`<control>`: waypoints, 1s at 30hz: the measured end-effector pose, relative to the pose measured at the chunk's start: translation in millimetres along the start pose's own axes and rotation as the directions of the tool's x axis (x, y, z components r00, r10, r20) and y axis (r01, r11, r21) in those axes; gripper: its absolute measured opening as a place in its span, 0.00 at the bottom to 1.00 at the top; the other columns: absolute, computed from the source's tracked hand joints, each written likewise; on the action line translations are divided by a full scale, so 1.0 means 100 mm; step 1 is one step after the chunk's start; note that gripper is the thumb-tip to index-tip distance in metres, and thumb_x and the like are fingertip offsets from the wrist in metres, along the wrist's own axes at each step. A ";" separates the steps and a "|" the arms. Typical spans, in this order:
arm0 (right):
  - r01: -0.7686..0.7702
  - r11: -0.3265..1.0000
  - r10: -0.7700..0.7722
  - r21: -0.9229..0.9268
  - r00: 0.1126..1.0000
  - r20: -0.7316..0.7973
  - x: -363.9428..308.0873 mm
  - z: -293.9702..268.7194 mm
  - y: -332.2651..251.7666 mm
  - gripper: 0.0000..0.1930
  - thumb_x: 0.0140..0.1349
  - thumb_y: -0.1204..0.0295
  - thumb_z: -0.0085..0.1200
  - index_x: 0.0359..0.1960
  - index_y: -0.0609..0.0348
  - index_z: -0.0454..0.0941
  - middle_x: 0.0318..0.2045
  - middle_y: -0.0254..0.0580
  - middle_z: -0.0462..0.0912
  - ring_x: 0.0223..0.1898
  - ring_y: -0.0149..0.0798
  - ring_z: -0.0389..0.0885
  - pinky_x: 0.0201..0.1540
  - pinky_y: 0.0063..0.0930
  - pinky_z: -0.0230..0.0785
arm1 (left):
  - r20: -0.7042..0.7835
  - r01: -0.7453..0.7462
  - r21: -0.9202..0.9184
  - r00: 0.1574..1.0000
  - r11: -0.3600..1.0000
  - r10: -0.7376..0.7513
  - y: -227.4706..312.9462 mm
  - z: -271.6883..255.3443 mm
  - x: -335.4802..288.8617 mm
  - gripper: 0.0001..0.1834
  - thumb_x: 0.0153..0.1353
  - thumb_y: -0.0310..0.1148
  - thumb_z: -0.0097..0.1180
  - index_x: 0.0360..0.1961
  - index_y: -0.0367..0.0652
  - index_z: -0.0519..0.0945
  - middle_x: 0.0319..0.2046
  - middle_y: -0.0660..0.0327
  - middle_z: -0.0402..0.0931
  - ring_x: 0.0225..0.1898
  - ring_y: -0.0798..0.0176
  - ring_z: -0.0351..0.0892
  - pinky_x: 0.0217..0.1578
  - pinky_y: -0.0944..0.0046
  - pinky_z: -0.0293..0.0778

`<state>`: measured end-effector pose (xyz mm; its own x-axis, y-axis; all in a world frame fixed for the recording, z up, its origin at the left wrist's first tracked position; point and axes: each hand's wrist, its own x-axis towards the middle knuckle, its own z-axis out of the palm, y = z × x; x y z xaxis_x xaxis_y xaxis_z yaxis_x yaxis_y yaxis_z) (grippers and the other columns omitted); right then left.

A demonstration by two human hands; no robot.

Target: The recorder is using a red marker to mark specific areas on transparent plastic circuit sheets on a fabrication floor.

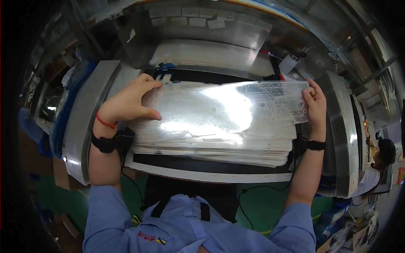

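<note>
A clear plastic sheet with printed circuit-like lines (276,101) lies slanted over a thick stack of similar thin sheets (215,149), its surface glaring under the light. My right hand (315,101) pinches the sheet's right end, thumb on top and fingers behind. At the left end is my left hand (133,99), thumb and fingers spread wide apart. Its thumb rests on the sheet's face, while its fingertips touch near small pale tabs (167,78) at the far left corner. Whether those fingertips grip anything is hard to see.
Behind the stack, more pale sheets (211,55) lie near an upright metal panel. Metal-sided units flank me at left (88,122) and right (337,139). A small fan (319,59) and a white bottle (289,63) stand back right. Another person (373,173) is at far right.
</note>
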<state>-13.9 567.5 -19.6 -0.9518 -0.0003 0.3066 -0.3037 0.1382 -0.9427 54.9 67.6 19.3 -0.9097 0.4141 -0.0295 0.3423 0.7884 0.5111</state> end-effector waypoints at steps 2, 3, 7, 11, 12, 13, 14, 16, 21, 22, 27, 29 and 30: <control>0.087 0.994 -0.081 0.062 0.992 -0.096 -0.01 0.04 -0.04 0.18 0.62 0.78 0.53 0.54 0.67 0.68 0.27 0.29 0.74 0.26 0.19 0.69 0.29 0.11 0.60 | 0.001 0.019 0.008 1.000 1.000 -0.019 0.05 0.02 0.00 0.43 0.39 0.44 0.73 0.55 0.33 0.70 0.50 0.52 0.65 0.54 0.51 0.65 0.56 0.62 0.62; 0.127 0.989 -0.119 0.081 0.987 -0.104 0.00 0.02 -0.02 0.19 0.61 0.78 0.53 0.54 0.66 0.68 0.28 0.29 0.74 0.26 0.19 0.69 0.29 0.11 0.60 | -0.009 -0.027 0.012 1.000 1.000 0.027 0.06 0.01 0.00 0.39 0.42 0.42 0.71 0.54 0.34 0.71 0.50 0.53 0.66 0.52 0.54 0.66 0.55 0.63 0.64; 0.143 0.983 -0.129 0.110 0.984 -0.126 0.03 -0.08 0.04 0.19 0.61 0.78 0.54 0.54 0.65 0.68 0.28 0.29 0.75 0.25 0.19 0.70 0.26 0.11 0.60 | -0.058 -0.032 -0.418 0.998 0.908 0.009 0.11 -0.06 0.00 0.23 0.54 0.33 0.62 0.50 0.37 0.72 0.48 0.57 0.71 0.44 0.64 0.73 0.46 0.68 0.70; 0.163 0.963 -0.127 0.214 0.977 -0.172 0.04 -0.10 0.02 0.21 0.60 0.77 0.56 0.55 0.63 0.67 0.29 0.30 0.77 0.25 0.19 0.70 0.24 0.12 0.61 | -0.232 -0.100 -0.577 0.972 0.811 -0.046 0.32 -0.28 0.08 0.12 0.64 0.27 0.48 0.49 0.42 0.72 0.40 0.60 0.78 0.29 0.74 0.76 0.25 0.77 0.72; 0.193 0.947 -0.146 0.256 0.971 -0.191 0.04 -0.09 0.01 0.21 0.60 0.77 0.56 0.55 0.63 0.67 0.29 0.31 0.77 0.25 0.20 0.70 0.24 0.12 0.61 | -0.287 -0.113 -0.562 0.956 0.820 -0.064 0.38 -0.37 0.13 0.12 0.64 0.27 0.48 0.49 0.42 0.72 0.38 0.60 0.79 0.27 0.74 0.76 0.23 0.77 0.72; 0.239 0.932 -0.168 0.271 0.951 -0.260 0.02 -0.04 -0.06 0.21 0.64 0.72 0.53 0.57 0.62 0.66 0.31 0.32 0.78 0.27 0.21 0.71 0.24 0.14 0.63 | -0.331 -0.157 -0.547 0.943 0.822 -0.041 0.43 -0.44 0.22 0.12 0.65 0.27 0.47 0.49 0.42 0.72 0.36 0.60 0.79 0.24 0.76 0.76 0.21 0.79 0.70; 0.241 0.916 -0.149 0.319 0.946 -0.287 0.00 -0.09 -0.09 0.21 0.65 0.68 0.50 0.57 0.61 0.65 0.31 0.32 0.78 0.27 0.22 0.71 0.25 0.15 0.64 | -0.364 -0.174 -0.504 0.931 0.846 -0.026 0.53 -0.52 0.31 0.12 0.65 0.26 0.46 0.49 0.41 0.72 0.36 0.60 0.79 0.23 0.78 0.73 0.20 0.80 0.68; 0.255 0.868 -0.112 0.426 0.937 -0.331 -0.03 -0.17 -0.14 0.22 0.69 0.60 0.44 0.59 0.60 0.64 0.31 0.32 0.78 0.27 0.24 0.72 0.27 0.17 0.65 | -0.422 -0.277 -0.504 0.906 0.818 0.047 0.54 -0.73 0.51 0.11 0.65 0.25 0.44 0.49 0.41 0.72 0.36 0.60 0.79 0.21 0.81 0.69 0.19 0.82 0.65; 0.231 0.625 -0.039 0.745 0.963 -0.266 0.03 -0.37 0.10 0.34 0.67 0.41 0.29 0.58 0.58 0.64 0.32 0.39 0.78 0.26 0.34 0.70 0.26 0.23 0.62 | -0.429 -0.351 -0.695 0.903 0.628 0.031 0.97 -0.90 1.29 0.15 0.66 0.27 0.46 0.53 0.37 0.70 0.40 0.60 0.77 0.30 0.77 0.73 0.31 0.78 0.71; 0.250 0.628 -0.011 0.737 0.950 -0.313 0.05 -0.31 0.07 0.36 0.66 0.40 0.28 0.56 0.64 0.64 0.28 0.42 0.77 0.23 0.35 0.71 0.24 0.24 0.60 | -0.346 -0.329 -0.698 0.933 0.636 0.103 1.02 -0.95 1.43 0.16 0.66 0.27 0.46 0.54 0.37 0.69 0.39 0.61 0.76 0.33 0.76 0.75 0.33 0.77 0.72; 0.190 0.724 0.012 0.663 0.958 -0.287 0.09 -0.19 0.13 0.34 0.68 0.42 0.26 0.54 0.64 0.64 0.25 0.38 0.75 0.22 0.30 0.69 0.24 0.21 0.57 | -0.293 -0.322 -0.801 0.946 0.504 0.139 1.74 -0.52 2.28 0.18 0.66 0.26 0.46 0.57 0.35 0.68 0.41 0.63 0.73 0.36 0.78 0.69 0.37 0.80 0.71; 0.168 0.755 0.007 0.634 0.965 -0.264 0.09 -0.18 0.16 0.33 0.69 0.43 0.26 0.54 0.64 0.64 0.25 0.36 0.75 0.22 0.28 0.68 0.24 0.20 0.56 | -0.291 -0.319 -0.818 0.947 0.479 0.133 1.96 -0.38 2.64 0.17 0.66 0.25 0.46 0.55 0.33 0.68 0.42 0.61 0.73 0.41 0.73 0.72 0.41 0.79 0.72; 0.155 0.763 0.006 0.628 0.969 -0.246 0.10 -0.14 0.16 0.33 0.69 0.44 0.26 0.54 0.64 0.64 0.25 0.35 0.74 0.22 0.28 0.68 0.24 0.20 0.56 | -0.291 -0.306 -0.819 0.951 0.486 0.108 2.11 -0.34 2.74 0.16 0.66 0.25 0.46 0.54 0.32 0.69 0.43 0.60 0.73 0.45 0.69 0.73 0.43 0.76 0.73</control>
<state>-27.9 583.7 -29.8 -0.9139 0.2442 0.3244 -0.4057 -0.5166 -0.7540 -130.0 331.3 148.4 -0.8961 0.3466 0.2774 0.2525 -0.1161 0.9606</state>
